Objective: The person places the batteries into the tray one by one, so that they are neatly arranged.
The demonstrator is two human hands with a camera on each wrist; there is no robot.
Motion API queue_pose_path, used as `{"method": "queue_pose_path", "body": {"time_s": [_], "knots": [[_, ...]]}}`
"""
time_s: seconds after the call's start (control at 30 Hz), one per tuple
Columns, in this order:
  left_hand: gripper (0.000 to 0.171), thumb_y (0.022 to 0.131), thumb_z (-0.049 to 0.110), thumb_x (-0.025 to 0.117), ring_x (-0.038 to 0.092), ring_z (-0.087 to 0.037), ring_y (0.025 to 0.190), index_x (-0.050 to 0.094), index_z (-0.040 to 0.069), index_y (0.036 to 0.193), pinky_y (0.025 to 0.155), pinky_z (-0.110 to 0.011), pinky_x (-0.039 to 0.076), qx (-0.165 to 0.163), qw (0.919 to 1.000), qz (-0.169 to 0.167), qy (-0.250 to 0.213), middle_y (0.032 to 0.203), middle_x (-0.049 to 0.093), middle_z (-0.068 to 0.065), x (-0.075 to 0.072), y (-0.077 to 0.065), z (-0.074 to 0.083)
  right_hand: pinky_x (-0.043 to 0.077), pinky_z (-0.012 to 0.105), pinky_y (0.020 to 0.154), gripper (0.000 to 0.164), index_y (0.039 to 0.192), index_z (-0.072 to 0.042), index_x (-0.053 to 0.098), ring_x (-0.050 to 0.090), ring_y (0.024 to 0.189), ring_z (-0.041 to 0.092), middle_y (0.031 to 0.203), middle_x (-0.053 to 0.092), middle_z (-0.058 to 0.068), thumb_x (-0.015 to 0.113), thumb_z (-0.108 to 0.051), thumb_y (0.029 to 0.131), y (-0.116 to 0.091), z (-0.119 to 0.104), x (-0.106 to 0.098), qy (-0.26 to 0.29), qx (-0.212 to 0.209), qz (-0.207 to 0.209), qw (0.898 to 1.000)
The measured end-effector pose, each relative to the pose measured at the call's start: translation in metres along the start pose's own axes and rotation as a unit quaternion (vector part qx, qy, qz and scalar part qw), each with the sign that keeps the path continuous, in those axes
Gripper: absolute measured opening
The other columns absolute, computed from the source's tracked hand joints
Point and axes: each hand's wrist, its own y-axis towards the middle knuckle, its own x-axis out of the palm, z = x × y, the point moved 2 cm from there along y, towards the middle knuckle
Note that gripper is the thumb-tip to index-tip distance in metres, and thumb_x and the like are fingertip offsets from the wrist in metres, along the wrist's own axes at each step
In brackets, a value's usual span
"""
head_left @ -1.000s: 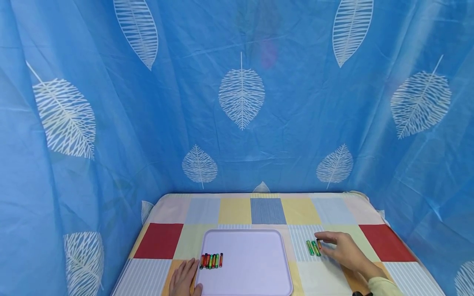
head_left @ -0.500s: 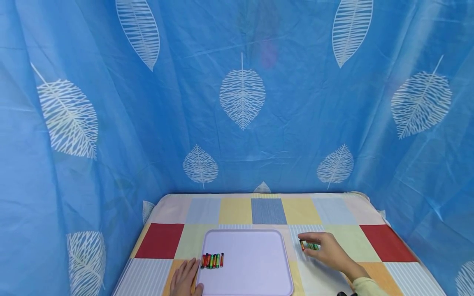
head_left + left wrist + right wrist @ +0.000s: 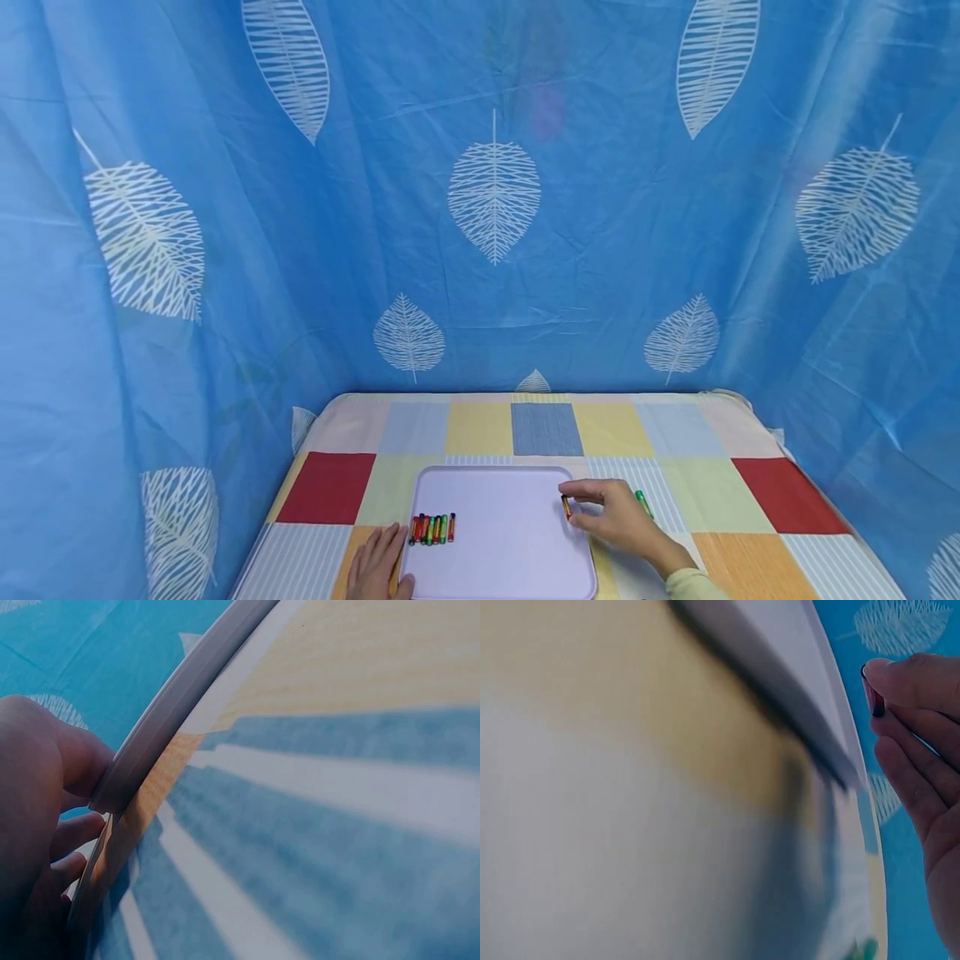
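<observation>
My right hand (image 3: pixel 619 518) pinches a dark battery with an orange-red part (image 3: pixel 566 507) between thumb and fingers, above the right edge of the lilac tray (image 3: pixel 517 554). In the right wrist view this battery (image 3: pixel 870 694) shows at the fingertips, partly hidden by them. Several red, black and green batteries (image 3: pixel 430 529) lie side by side at the tray's left side. My left hand (image 3: pixel 375 562) rests at the tray's left edge with fingers extended; in the left wrist view its thumb touches the tray rim (image 3: pixel 154 727).
A green battery (image 3: pixel 643 503) lies on the patchwork tablecloth (image 3: pixel 712 500) right of the tray, behind my right hand; the hand may hide another. A blue curtain with white leaves (image 3: pixel 495 317) hangs behind the table and along both sides.
Carrying the battery, my right hand has moved left, from beside the green batteries to over the tray's right edge. My left hand and the batteries in the tray have stayed put.
</observation>
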Motion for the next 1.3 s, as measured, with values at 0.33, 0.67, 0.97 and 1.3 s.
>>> {"method": "queue_pose_path", "body": {"time_s": [0.33,0.67,0.97,1.3], "knots": [[0.068,0.090,0.019,0.069,0.032,-0.058,0.154,0.058,-0.004,0.153,0.127,-0.080,0.011,0.003,1.0000,0.000,0.001,0.159,0.053,-0.029,-0.001,0.002,-0.001,0.065,0.036,0.103,0.040,0.129,0.006,0.076,0.079,0.117,0.033,0.128,0.079,0.021,0.085,-0.004,0.091,0.022,-0.020,0.044,0.040,-0.039,0.011,0.998],[0.069,0.090,0.016,0.070,0.028,-0.059,0.156,0.056,-0.005,0.154,0.129,-0.077,0.008,0.005,1.0000,0.002,-0.006,0.161,0.051,-0.030,-0.001,0.000,0.001,0.065,0.039,0.104,0.041,0.129,0.003,0.077,0.079,0.116,0.035,0.128,0.080,0.017,0.086,-0.002,0.090,0.044,-0.042,0.083,0.038,-0.042,0.017,0.998],[0.069,0.089,0.015,0.071,0.029,-0.059,0.155,0.056,-0.005,0.154,0.128,-0.078,0.009,0.017,0.9998,0.007,-0.003,0.161,0.051,-0.029,-0.001,0.000,0.000,0.065,0.036,0.104,0.041,0.129,-0.001,0.078,0.079,0.116,0.030,0.128,0.081,0.013,0.087,-0.006,0.090,0.055,-0.054,0.117,0.035,-0.024,0.004,0.999],[0.070,0.089,0.014,0.070,0.028,-0.058,0.157,0.056,-0.004,0.154,0.129,-0.076,0.008,0.004,1.0000,0.003,-0.001,0.162,0.050,-0.030,-0.001,0.001,0.003,0.065,0.033,0.102,0.041,0.126,-0.004,0.081,0.079,0.116,0.020,0.123,0.083,0.007,0.088,-0.002,0.086,0.063,-0.054,0.144,0.004,-0.053,0.023,0.998]]}}
